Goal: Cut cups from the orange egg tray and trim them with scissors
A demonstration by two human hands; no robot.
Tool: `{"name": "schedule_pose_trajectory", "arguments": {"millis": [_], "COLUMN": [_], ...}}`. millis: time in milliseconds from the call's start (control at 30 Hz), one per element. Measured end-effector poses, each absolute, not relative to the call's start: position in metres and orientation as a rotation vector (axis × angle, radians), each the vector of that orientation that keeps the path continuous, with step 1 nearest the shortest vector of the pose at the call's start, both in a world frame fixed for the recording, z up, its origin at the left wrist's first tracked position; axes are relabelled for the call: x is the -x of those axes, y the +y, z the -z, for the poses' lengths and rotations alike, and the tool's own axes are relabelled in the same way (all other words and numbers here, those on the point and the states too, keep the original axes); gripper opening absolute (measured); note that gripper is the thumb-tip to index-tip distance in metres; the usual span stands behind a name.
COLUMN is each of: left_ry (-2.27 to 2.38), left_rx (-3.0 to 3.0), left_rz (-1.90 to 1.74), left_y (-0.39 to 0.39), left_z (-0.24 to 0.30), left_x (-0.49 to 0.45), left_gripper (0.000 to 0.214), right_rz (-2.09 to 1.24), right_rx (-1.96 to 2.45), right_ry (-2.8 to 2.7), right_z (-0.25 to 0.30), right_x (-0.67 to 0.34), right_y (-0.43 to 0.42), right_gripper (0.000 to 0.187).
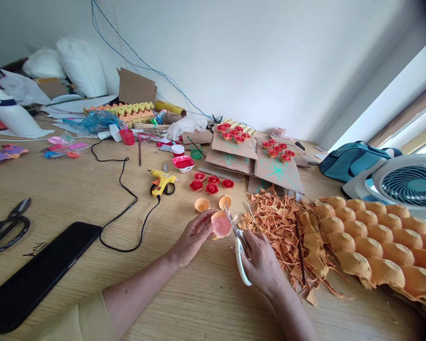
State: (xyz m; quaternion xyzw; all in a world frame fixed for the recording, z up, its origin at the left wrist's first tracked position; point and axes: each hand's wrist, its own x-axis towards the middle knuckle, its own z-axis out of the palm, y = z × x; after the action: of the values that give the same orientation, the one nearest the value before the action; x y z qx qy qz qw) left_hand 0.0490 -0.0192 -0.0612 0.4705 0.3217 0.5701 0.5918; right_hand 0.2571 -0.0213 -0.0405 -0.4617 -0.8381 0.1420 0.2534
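Between the thumb and fingers of my left hand [195,236] is an orange egg carton cup [222,225], its pinkish hollow facing me. My right hand [262,258] grips white-handled scissors [240,253], whose blades reach to the cup's right rim. Just beyond the cup, two trimmed cups [202,205] rest on the table, the right one partly behind the scissor tips. Several red paper-pulp roses [211,183] sit in a group farther back. Right of my right hand lies a heap of orange carton scraps [277,227].
An orange egg tray [379,232] lies at the right, near a white fan [408,182]. A yellow glue gun [162,182], its black cord, a black phone-like slab [42,274] and black scissors [9,225] occupy the left. Cardboard sheets [279,175] bearing red roses stand behind.
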Motion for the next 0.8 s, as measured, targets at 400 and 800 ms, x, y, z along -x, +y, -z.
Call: {"name": "schedule_pose_trajectory", "arguments": {"millis": [400,800], "left_ry": [0.790,0.789], "left_rx": [-1.060,-1.181], "left_rz": [-1.316,-1.305], "left_y": [-0.022,-0.020], "left_z": [0.050,0.050], "left_x": [-0.052,-0.051], "left_gripper": [0.032,0.029], "right_rz": [-0.439,-0.375], "right_rx": [1.273,1.266], "right_ry": [-2.322,-2.333], "right_z": [0.038,0.037], "right_x": [-0.256,-0.256], "right_y": [-0.020,-0.021], "right_gripper": [0.023,0.019]}}
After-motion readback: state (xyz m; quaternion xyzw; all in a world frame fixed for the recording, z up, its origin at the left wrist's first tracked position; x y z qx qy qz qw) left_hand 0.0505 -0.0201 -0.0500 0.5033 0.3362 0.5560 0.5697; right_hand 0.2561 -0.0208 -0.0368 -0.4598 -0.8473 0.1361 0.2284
